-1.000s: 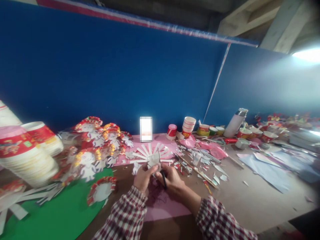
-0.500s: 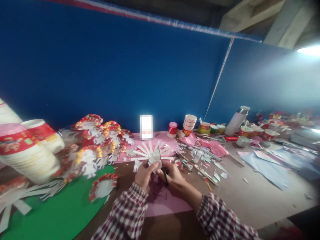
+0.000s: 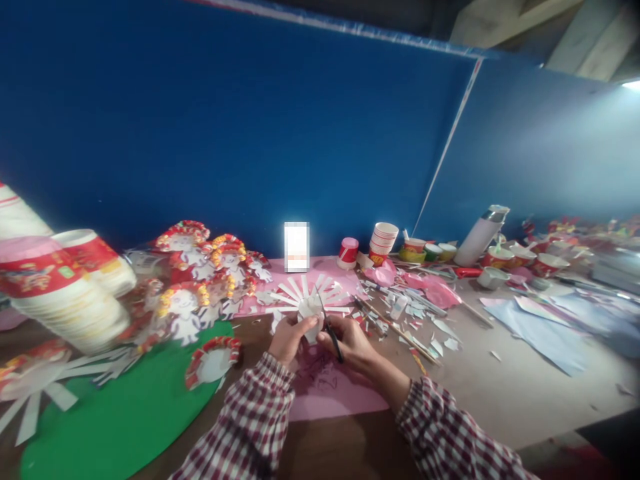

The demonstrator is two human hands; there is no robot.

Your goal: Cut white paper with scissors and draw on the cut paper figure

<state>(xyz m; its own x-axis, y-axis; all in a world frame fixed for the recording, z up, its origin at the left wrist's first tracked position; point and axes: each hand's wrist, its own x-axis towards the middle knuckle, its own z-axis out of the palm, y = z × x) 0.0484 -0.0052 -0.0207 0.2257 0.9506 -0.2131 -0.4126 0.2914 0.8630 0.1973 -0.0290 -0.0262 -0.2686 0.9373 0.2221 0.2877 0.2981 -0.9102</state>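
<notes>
My left hand [image 3: 288, 338] pinches a small white paper cup piece [image 3: 310, 312] above a pink sheet [image 3: 330, 393]. Close beside it, my right hand [image 3: 350, 340] is closed round dark-handled scissors [image 3: 327, 325], whose blades point up against the paper. Just behind lies a white paper cup cut into splayed strips [image 3: 305, 297]. Both sleeves are red and white check.
Stacks of red-printed paper cups [image 3: 65, 293] lie at the left, with paper doll figures [image 3: 200, 280] and a green sheet [image 3: 120, 413]. Paper scraps, sticks and more cups [image 3: 383, 241] spread to the right, with a white flask [image 3: 480, 237]. A blue partition stands behind.
The view has shifted a little. Both hands stay together on the paper and scissors, with the scissors tilted slightly differently.
</notes>
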